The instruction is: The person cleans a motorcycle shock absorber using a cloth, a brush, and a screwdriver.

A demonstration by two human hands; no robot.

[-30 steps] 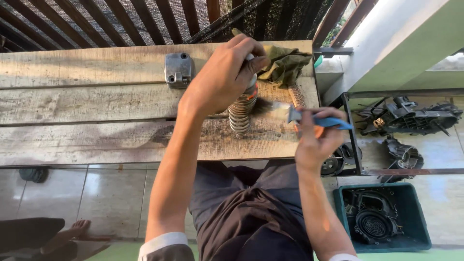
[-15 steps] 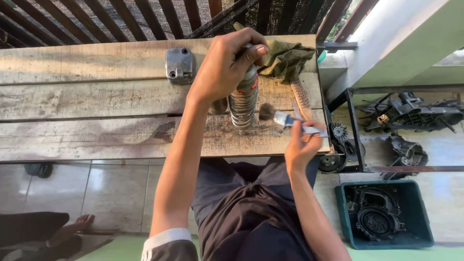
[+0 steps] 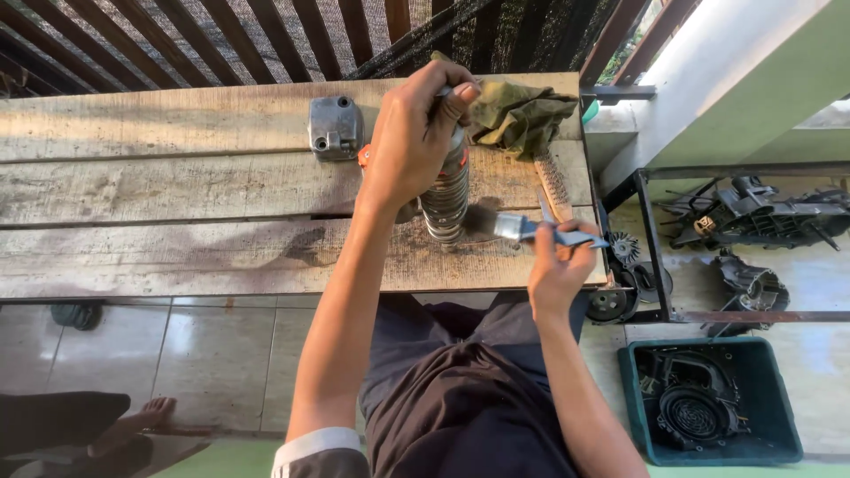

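Note:
My left hand grips the top of a coiled shock absorber that stands upright on the wooden plank table. My right hand holds a paintbrush with a blue handle, its bristles against the lower coils of the spring on the right side. A crumpled olive-green rag lies just behind the shock absorber.
A small grey metal cover lies on the table to the left. A wire brush rests near the table's right edge. Engine parts sit on a rack at right, a green bin with parts stands on the floor.
My right hand has moved the paintbrush left and down toward the base of the spring. My left hand has kept its hold on the top.

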